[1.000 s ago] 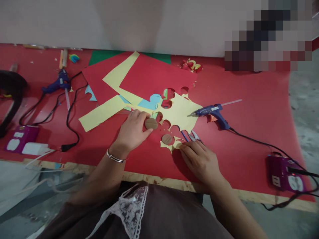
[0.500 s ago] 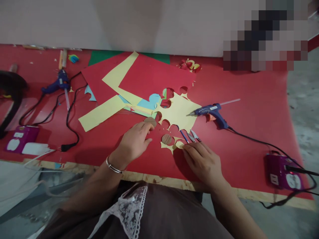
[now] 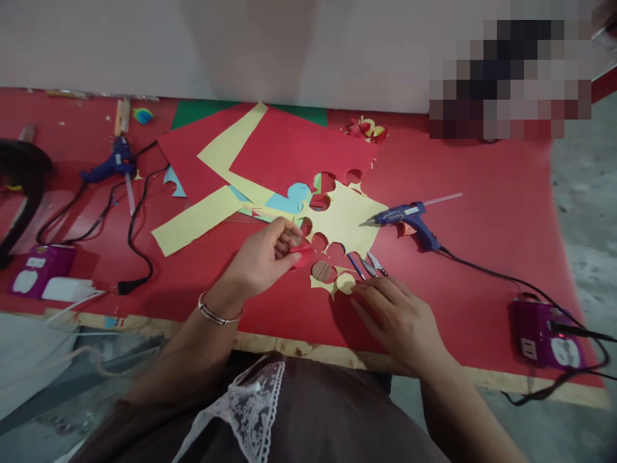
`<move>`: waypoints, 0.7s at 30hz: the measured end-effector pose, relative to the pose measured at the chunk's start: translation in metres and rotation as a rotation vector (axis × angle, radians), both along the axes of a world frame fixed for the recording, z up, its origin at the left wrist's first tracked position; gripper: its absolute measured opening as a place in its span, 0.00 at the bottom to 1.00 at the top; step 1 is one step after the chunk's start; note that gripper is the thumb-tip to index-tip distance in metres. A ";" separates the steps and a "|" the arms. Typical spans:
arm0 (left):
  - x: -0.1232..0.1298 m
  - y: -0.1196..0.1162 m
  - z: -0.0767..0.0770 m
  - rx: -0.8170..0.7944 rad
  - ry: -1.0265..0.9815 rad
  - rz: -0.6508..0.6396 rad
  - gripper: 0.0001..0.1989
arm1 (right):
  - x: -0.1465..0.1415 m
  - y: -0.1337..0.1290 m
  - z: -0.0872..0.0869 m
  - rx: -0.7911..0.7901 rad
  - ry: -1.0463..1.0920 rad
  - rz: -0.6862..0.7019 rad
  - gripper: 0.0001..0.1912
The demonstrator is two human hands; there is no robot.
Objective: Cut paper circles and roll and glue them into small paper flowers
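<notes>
Between thumb and fingers, my left hand (image 3: 265, 257) pinches a small red disc (image 3: 303, 256). Just to its right a brown striped disc (image 3: 321, 271) lies on the red table. My right hand (image 3: 398, 315) has its fingertips at the edge of a pale yellow disc (image 3: 346, 283); whether it grips the disc is unclear. A yellow paper scrap (image 3: 322, 285) lies under and beside these discs. Above them rests a larger yellow sheet (image 3: 344, 215) with round cut-outs, and the handles of several slim tools (image 3: 373, 265) show near my right fingers.
A blue glue gun (image 3: 409, 218) rests with its nozzle over the yellow sheet, its cord running to a purple power box (image 3: 547, 334). Another glue gun (image 3: 116, 157) and purple box (image 3: 41, 270) are at the left. Large red sheet (image 3: 299, 141) lies behind; a blurred person is at the upper right.
My left hand has turned and lifted, and the red disc now shows in its pinch. The brown disc formerly under its fingers is out of sight. My right hand has shifted slightly off the yellow disc.
</notes>
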State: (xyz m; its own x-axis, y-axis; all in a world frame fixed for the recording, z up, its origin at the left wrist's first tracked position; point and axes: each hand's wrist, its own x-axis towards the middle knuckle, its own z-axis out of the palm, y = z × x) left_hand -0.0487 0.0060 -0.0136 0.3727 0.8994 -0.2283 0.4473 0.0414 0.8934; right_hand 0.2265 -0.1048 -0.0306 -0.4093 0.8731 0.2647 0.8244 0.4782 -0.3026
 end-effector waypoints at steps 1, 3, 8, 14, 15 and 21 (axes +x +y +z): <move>0.005 0.002 0.000 -0.028 -0.140 0.024 0.18 | -0.002 0.004 0.005 0.011 0.017 0.007 0.06; 0.017 0.005 -0.002 -0.103 -0.365 0.054 0.23 | -0.006 0.013 0.016 0.059 0.049 0.024 0.05; 0.046 0.006 -0.005 -0.260 -0.638 0.129 0.26 | -0.016 0.034 0.030 0.242 0.073 -0.014 0.09; 0.053 0.001 -0.009 -0.371 -0.648 0.109 0.23 | -0.017 0.045 0.014 0.307 0.144 0.014 0.12; 0.053 0.001 -0.011 -0.375 -0.646 0.099 0.20 | -0.016 0.046 0.010 0.294 0.172 0.017 0.12; 0.058 -0.001 -0.024 -0.468 -0.665 0.082 0.14 | -0.015 0.049 -0.002 0.196 0.308 -0.020 0.10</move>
State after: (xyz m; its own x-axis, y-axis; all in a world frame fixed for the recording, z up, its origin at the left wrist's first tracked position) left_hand 0.0092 0.0055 -0.0378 0.4994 0.7962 -0.3416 -0.1907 0.4856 0.8531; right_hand 0.2119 -0.0553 -0.0322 -0.2675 0.8010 0.5356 0.7190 0.5360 -0.4425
